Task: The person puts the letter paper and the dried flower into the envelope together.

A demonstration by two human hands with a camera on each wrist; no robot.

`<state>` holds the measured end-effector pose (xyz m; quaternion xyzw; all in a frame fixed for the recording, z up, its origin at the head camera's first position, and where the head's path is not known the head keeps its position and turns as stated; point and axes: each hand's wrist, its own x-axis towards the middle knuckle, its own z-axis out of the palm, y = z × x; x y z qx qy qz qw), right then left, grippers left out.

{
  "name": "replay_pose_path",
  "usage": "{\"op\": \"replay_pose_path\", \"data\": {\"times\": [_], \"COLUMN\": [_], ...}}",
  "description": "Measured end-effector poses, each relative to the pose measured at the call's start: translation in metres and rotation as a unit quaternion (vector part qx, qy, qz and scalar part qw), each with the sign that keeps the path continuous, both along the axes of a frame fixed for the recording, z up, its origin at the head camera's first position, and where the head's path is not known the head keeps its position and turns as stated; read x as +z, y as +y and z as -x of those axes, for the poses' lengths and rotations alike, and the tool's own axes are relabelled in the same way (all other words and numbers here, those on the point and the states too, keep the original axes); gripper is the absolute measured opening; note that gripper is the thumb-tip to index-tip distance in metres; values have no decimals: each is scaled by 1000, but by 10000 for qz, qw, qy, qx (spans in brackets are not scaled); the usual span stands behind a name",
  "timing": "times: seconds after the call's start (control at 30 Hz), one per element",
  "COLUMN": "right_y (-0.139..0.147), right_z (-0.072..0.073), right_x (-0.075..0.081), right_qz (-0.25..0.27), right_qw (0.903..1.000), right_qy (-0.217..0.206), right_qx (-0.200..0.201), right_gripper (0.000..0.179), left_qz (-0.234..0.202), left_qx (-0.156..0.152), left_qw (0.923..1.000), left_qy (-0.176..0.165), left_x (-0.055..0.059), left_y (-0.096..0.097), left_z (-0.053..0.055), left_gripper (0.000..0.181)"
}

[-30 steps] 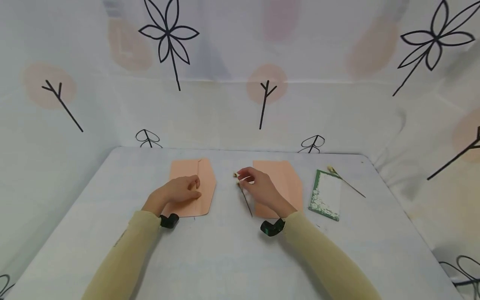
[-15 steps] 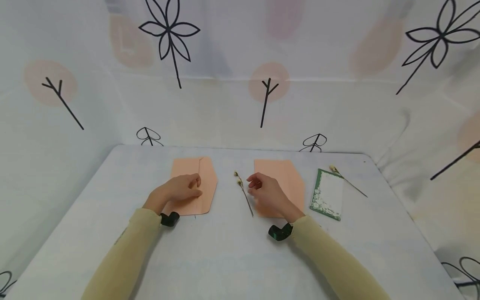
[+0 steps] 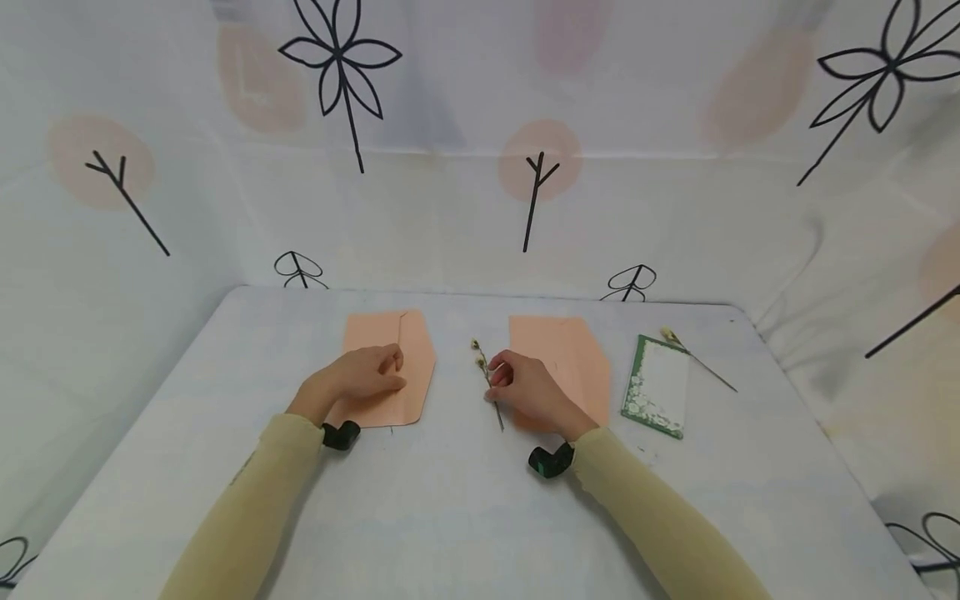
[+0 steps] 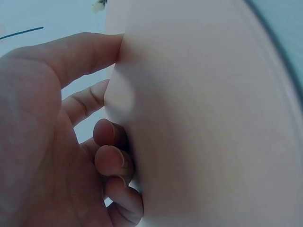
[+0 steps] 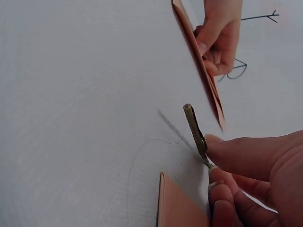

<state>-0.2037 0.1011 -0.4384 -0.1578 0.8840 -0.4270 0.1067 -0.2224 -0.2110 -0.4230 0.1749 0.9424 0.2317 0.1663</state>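
My left hand [image 3: 360, 372] rests on a peach envelope [image 3: 418, 354] left of the middle. The left wrist view shows its thumb and bent fingertips touching the paper [image 4: 213, 118], with no clear grip on it. My right hand [image 3: 531, 387] pinches the thin stem of a dried flower [image 3: 480, 362] between thumb and fingers. Two small pale heads top this flower, beyond the fingertips. The stem's cut end [image 5: 191, 120] points out past the thumb in the right wrist view. Under the right hand lies a second peach envelope [image 3: 573, 354], partly hidden.
A green-bordered white card [image 3: 657, 387] lies to the right of the second envelope. Another dried flower [image 3: 701, 361] lies at the card's upper right corner. The white table [image 3: 450, 508] backs onto a patterned cloth [image 3: 420, 217].
My right hand first drew back to the right from the flower heads, then came left and took the stem lower down. The left hand stayed on its envelope.
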Motion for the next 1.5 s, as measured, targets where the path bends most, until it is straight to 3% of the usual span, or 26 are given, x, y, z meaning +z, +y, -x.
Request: {"op": "replay_pose_path", "data": {"times": [0.3, 0.53, 1.0, 1.5], "right_y": [-3, -10, -8, -5], "right_z": [2, 0, 0, 3], "right_x": [-3, -3, 3, 6], "right_qz": [-446, -834, -835, -710], "right_qw": [9977, 9949, 9955, 9964], "right_qy": [471, 491, 61, -372], "right_qx": [180, 272, 454, 290], "right_gripper": [22, 15, 15, 16], "left_qz": [28, 53, -9, 21], "left_qx": [-44, -43, -6, 40], "left_qw": [10000, 10000, 10000, 10000], "left_qy": [52, 72, 10, 35], "left_x": [4, 1, -2, -4], "left_y": [2, 2, 1, 0], "left_z": [-1, -1, 1, 1], "left_gripper": [18, 18, 19, 20]}}
